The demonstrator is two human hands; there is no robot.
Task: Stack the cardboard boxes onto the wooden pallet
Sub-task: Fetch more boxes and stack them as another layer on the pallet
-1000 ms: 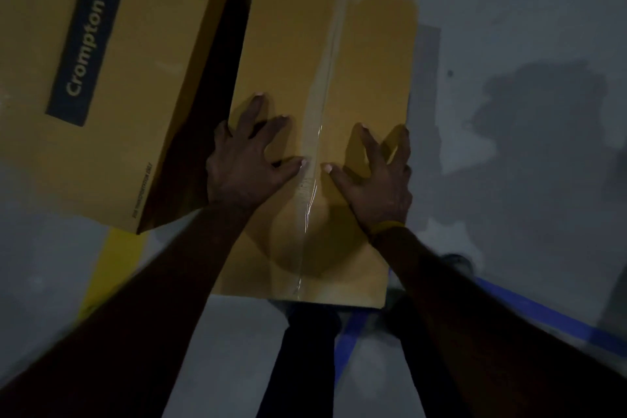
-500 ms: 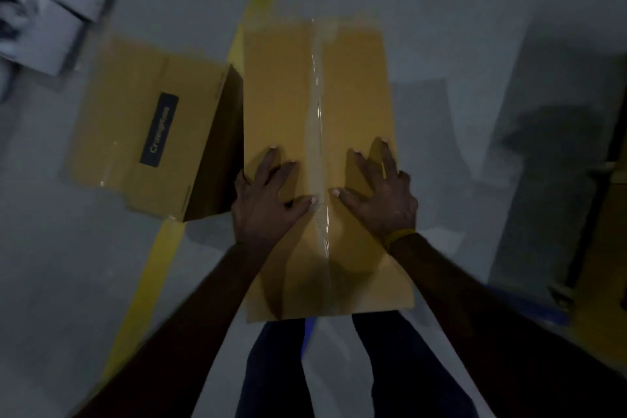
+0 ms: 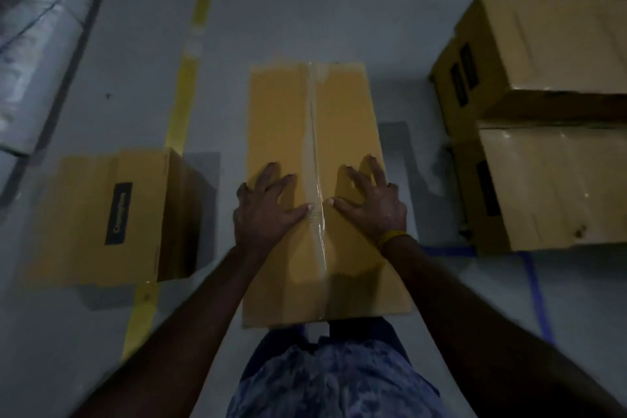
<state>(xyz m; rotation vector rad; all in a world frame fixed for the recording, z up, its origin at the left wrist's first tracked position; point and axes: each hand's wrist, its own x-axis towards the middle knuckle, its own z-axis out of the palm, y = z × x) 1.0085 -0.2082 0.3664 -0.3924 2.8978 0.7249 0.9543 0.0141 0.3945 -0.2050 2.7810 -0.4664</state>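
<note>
A long cardboard box [image 3: 315,180] lies flat in the middle of the view, its taped top seam running straight away from the person. Both hands rest on its top face, one on each side of the clear tape [image 3: 317,200]. The left hand [image 3: 266,214] is spread flat with fingers splayed and the thumb pointing in toward the seam. The right hand [image 3: 373,204] mirrors it — fingers arched and spread, tips pressing the cardboard, thumb nearly meeting the other thumb at the tape. Neither hand curls round an edge; both are open and pressing down. A yellow band [image 3: 393,237] circles the right wrist.

Whether the box sits on the grey floor [image 3: 305,10] or is lifted off it cannot be told; its near end overlaps the person's blue patterned clothing [image 3: 332,380].

To the left, a second box [image 3: 112,217] with a dark label lies on the floor, across a yellow floor line [image 3: 183,98]. To the right, two more cardboard boxes [image 3: 543,112] stand side by side — touching, well apart from the held box. A blue tape line [image 3: 536,288] runs along the floor beside them.
</note>
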